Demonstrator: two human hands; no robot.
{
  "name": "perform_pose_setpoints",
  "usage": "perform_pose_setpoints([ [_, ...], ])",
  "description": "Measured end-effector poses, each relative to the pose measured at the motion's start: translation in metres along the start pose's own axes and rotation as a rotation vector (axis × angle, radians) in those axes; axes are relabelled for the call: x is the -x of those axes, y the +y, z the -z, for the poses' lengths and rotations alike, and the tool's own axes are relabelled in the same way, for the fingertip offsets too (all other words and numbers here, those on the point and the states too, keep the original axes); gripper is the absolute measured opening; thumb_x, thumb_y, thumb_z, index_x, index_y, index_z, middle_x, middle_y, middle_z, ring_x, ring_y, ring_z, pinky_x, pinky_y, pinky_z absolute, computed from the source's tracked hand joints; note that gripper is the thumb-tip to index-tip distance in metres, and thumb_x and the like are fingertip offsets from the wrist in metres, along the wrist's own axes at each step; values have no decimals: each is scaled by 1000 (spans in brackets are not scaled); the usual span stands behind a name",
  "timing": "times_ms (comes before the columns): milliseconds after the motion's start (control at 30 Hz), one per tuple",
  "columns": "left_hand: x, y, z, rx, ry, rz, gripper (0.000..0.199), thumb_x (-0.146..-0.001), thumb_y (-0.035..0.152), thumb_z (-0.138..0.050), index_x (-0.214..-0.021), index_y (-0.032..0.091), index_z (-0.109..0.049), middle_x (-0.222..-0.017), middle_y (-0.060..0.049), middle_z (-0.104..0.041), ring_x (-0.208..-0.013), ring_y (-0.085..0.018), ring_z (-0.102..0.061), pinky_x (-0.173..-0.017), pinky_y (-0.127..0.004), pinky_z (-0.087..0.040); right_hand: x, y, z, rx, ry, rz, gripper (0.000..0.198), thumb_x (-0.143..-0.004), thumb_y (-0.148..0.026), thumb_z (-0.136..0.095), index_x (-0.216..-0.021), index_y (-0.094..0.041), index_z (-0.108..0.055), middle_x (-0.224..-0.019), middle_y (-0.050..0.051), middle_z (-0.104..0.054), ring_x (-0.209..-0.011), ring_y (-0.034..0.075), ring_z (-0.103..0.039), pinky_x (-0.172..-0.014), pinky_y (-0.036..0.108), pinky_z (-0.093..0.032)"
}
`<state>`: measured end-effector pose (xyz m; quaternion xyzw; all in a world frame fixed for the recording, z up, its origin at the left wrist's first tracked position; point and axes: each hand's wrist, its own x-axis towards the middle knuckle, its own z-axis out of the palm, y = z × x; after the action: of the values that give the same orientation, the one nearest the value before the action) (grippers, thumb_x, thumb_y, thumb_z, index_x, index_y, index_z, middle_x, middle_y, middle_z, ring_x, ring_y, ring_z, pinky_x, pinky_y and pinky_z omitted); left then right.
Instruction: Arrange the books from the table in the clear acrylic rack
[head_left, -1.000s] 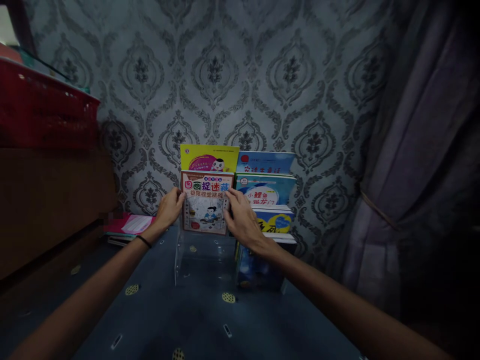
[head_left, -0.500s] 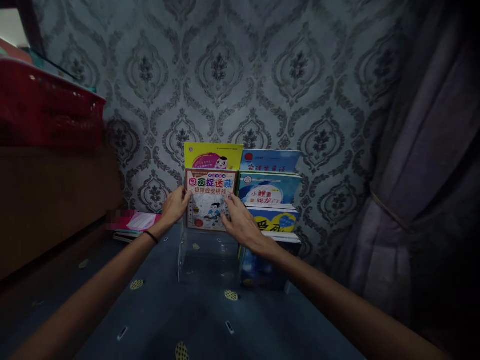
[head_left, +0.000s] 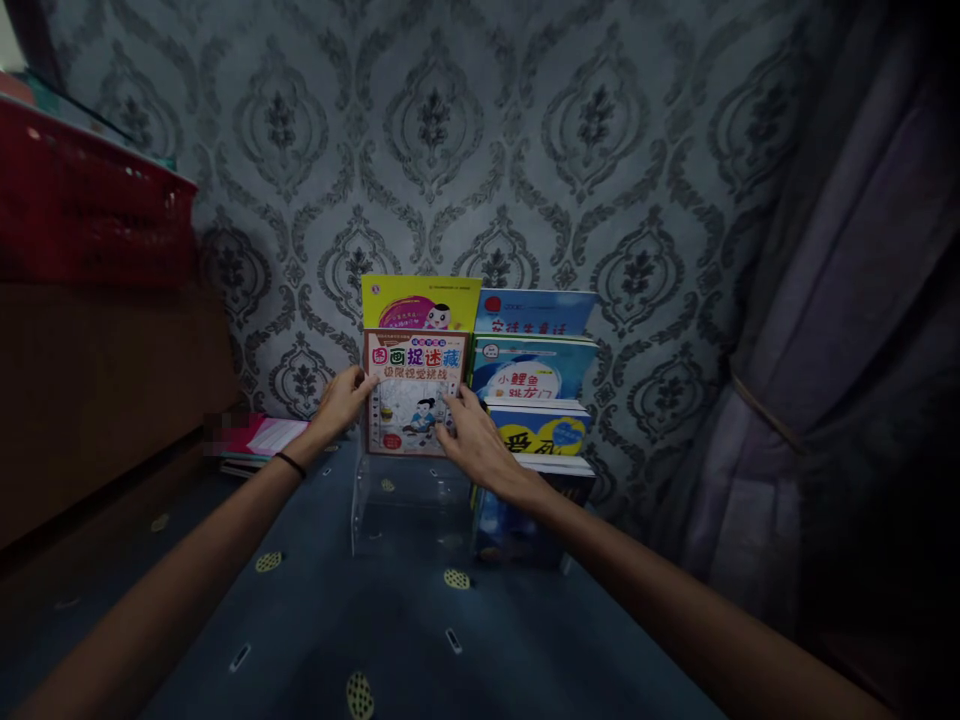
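Note:
A brown-bordered picture book (head_left: 409, 415) stands upright between my two hands, its cover facing me. My left hand (head_left: 343, 402) grips its left edge, thumb on the front. On the opposite edge is my right hand (head_left: 474, 440), with its thumb and fingers closed on the book's lower right side. Behind it rises a yellow book (head_left: 420, 290). Below, a clear stepped rack (head_left: 397, 500) shows through to the cloth. In the rack's right column, several books stand in tiers, among them a light blue book (head_left: 536, 312), a teal book (head_left: 525, 365) and a yellow-and-blue book (head_left: 555, 432).
A red basket (head_left: 97, 200) sits on a brown wooden box (head_left: 105, 400) at the left. Low beside the box lies a stack of books with a pink cover (head_left: 244, 435). Patterned wallpaper (head_left: 450, 180) backs the scene, and a tied curtain (head_left: 795, 420) hangs at the right.
The whole view has shifted slightly, so everything appears a little further left and higher. Both hands still hold the brown-bordered book in the same place on the rack.

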<state>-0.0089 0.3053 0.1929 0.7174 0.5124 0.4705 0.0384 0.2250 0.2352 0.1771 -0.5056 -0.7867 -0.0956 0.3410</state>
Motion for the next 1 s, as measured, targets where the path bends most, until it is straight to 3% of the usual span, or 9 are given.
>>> perform_pose_setpoints([
  [233, 3, 1, -6, -76, 30, 12, 26, -93, 42, -47, -80, 21, -52, -77, -3, -64, -75, -20, -61, -64, -28, -46, 6, 3, -5, -10, -2, 6, 41, -90, -26, -52, -129, -16, -60, -148, 19, -47, -133, 33, -53, -109, 48, -48],
  [467, 14, 15, -9, -237, 38, 13, 12, -97, 28, -46, -90, 20, -53, -98, -9, -65, -96, -24, -62, -84, -35, -48, 10, -5, 1, -13, -96, -54, 47, -92, -26, -50, -135, -9, -57, -153, 23, -40, -141, 35, -45, -115, 47, -40],
  [700, 22, 28, -11, -357, -6, 45, 15, -100, 28, -43, -105, 17, -53, -113, -15, -63, -104, -28, -63, -88, -38, -48, 11, -5, 2, -20, -95, -53, 44, -91, -24, -51, -132, -11, -59, -152, 22, -42, -139, 35, -47, -114, 48, -42],
  [1000, 14, 23, -6, -411, -65, 40, 18, -102, 24, -39, -106, 16, -54, -113, -14, -66, -107, -26, -63, -89, -34, -48, 11, -5, 2, -25, -89, -49, 41, -90, -22, -52, -129, -12, -62, -151, 21, -43, -139, 33, -47, -113, 47, -43],
])
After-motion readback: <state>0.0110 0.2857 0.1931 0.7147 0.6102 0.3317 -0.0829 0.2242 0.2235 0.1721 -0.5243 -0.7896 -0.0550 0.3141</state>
